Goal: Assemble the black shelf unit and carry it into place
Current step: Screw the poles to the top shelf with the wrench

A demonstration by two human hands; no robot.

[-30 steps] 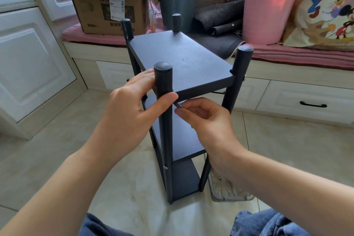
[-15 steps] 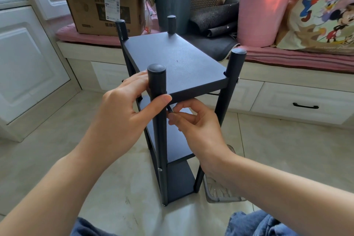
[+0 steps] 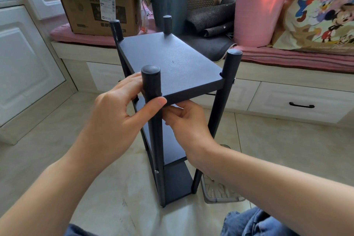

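Black shelf unit (image 3: 172, 63) stands upright on tiled floor (image 3: 277, 149), bench drawers (image 3: 298, 99) near behind, open floor left. Left hand (image 3: 116, 120) grips the near post (image 3: 153, 101). Right hand (image 3: 187, 122), fingers curled, pinches beneath the top board's front edge; what it holds is hidden.

I see two bare forearms, with no sleeves anywhere along them, no watch, no bracelet and no rings on either of the hands: left hand (image 3: 115, 119), right hand (image 3: 188, 126). The fingernails are short and unpainted. At the bottom edge, both knees wear blue denim jeans (image 3: 258, 223), faded and softly creased.
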